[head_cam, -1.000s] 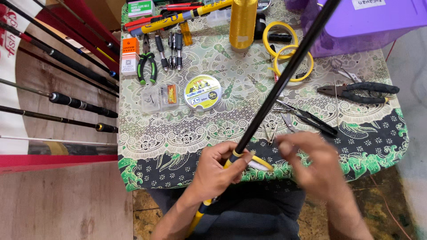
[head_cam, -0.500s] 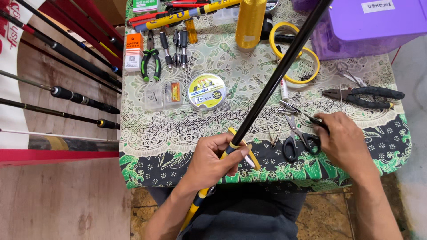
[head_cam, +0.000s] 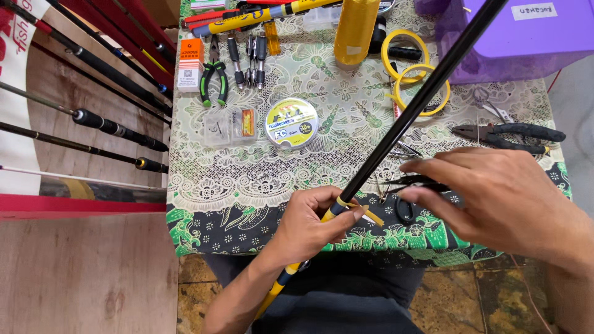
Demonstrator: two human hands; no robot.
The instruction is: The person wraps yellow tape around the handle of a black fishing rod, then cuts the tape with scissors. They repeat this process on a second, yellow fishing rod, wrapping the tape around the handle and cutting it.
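Two hands worked over the near edge of the patterned table point(head_cam: 204, 179). The left hand point(head_cam: 309, 226) was wrapped around a black-and-yellow fishing rod point(head_cam: 408, 117), which slanted far and right across the table, pinching a strip of yellow tape point(head_cam: 370, 216) against it. The right hand point(head_cam: 501, 198), near right, pinched black scissors point(head_cam: 416, 183) between its fingertips.

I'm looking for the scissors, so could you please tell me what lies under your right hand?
Under the right hand, one black scissor loop shows on the patterned tablecloth; thin black handles protrude; everything else is covered.
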